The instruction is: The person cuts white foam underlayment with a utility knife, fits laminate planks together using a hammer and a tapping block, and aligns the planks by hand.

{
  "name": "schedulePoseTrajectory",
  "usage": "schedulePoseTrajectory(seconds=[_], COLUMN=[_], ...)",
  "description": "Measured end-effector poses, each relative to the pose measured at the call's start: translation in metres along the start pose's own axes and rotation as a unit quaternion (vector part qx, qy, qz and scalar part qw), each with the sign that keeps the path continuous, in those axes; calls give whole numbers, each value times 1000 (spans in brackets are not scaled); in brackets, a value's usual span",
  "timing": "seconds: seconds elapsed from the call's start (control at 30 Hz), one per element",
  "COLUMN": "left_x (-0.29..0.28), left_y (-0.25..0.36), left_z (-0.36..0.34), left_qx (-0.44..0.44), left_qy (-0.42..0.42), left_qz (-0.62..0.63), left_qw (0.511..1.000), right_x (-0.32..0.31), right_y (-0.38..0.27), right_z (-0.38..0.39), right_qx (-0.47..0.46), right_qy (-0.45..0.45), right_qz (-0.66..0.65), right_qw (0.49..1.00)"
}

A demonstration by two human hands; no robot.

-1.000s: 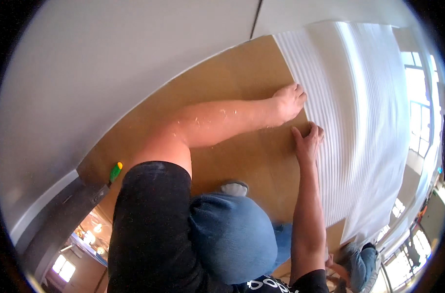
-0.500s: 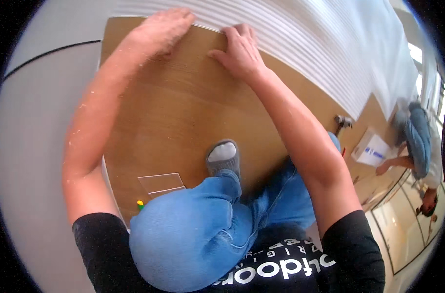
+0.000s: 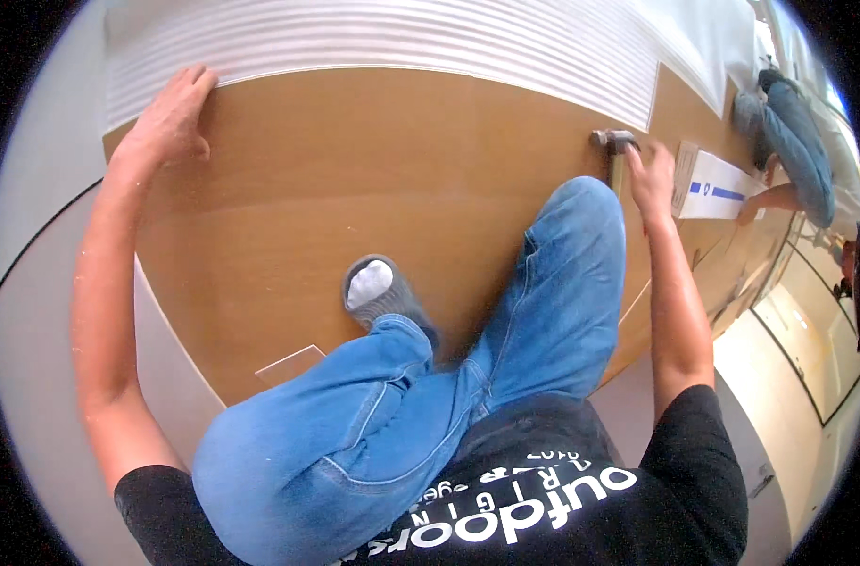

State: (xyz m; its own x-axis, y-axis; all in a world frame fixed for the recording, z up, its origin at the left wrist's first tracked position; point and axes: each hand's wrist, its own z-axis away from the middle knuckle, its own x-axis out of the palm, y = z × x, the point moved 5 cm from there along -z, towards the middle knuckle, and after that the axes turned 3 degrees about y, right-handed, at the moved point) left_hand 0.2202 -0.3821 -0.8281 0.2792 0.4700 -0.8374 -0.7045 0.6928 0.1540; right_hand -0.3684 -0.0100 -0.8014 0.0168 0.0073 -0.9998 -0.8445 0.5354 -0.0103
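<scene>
My left hand (image 3: 171, 123) rests with fingers apart on the wood-brown board (image 3: 355, 160), by its upper left edge against the white ridged sheet (image 3: 373, 33). At the right, my right hand (image 3: 649, 184) is at a hammer (image 3: 607, 139) with a metal head and pale handle, lying beside my raised knee. Its fingertips touch or nearly touch the hammer; blur hides whether they grip it. Just beyond this hand lies a white box (image 3: 708, 184) with blue marks.
My socked foot (image 3: 369, 283) stands on the board. A small clear plate (image 3: 289, 363) lies near my left leg. A co-worker (image 3: 793, 151) crouches at the upper right, a hand by the box. A grey panel (image 3: 43, 311) borders the board on the left.
The view has swung round. My hands, earlier close together at the sheet's edge, are now far apart: the left farther left along the edge, the right moved to the hammer.
</scene>
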Motion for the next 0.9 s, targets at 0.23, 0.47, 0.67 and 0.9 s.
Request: schedulePoseTrajectory(seconds=[0.23, 0.47, 0.67, 0.9], left_x=[3, 7, -1, 17], left_y=[-1, -9, -6, -23], left_z=[4, 11, 19, 3], left_qx=[-80, 1, -56, 42], left_qy=[-73, 69, -37, 65], left_qz=[-6, -66, -39, -22], left_qw=[994, 995, 997, 997], right_x=[72, 17, -80, -87], right_y=[93, 83, -27, -194], right_z=[107, 86, 7, -98], right_qx=[99, 168, -28, -254], right_qy=[-164, -154, -102, -136], right_qz=[-118, -105, -109, 38], right_qw=[974, 968, 988, 957])
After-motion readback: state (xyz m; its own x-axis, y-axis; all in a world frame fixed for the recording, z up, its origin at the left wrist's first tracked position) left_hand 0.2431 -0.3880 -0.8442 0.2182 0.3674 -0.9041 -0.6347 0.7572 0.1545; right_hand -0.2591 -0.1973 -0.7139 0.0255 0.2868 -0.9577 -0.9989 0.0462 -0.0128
